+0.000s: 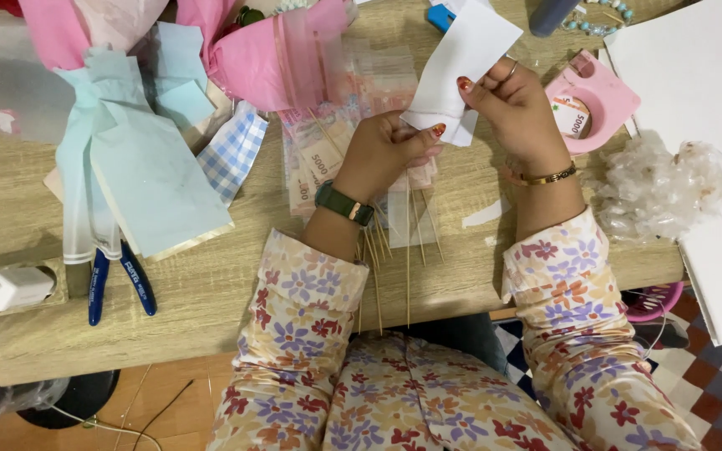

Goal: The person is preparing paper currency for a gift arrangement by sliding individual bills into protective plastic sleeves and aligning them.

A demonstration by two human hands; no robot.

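Holding a white paper piece [465,58] up over the table [211,284], both hands are on it at once. Left hand [386,150] comes in from below, thumb and fingers pinched shut on the lower edge near the fold; right hand [511,104] grips the right side, thumb pressed on the front face, fingers closed behind. The sheet sits clear of the table, tilted, its top corner pointing away from the person, with a small flap turned under at the bottom

Looks like a fold or crease is being worked, and to do that well the judgement is: keep the left pinch tight on the edge as the anchor, let the right thumb slide along the line rather than lift, and keep the paper taut between the two grips so the crease runs straight

Below the hands lie thin wooden skewers [411,242], fanned toward the table's near edge, and clear sleeves with banknotes [319,163] just beside the left wrist. A pink tape dispenser [595,100] sits close to the right wrist, blue-handled pliers [119,280] well apart at left
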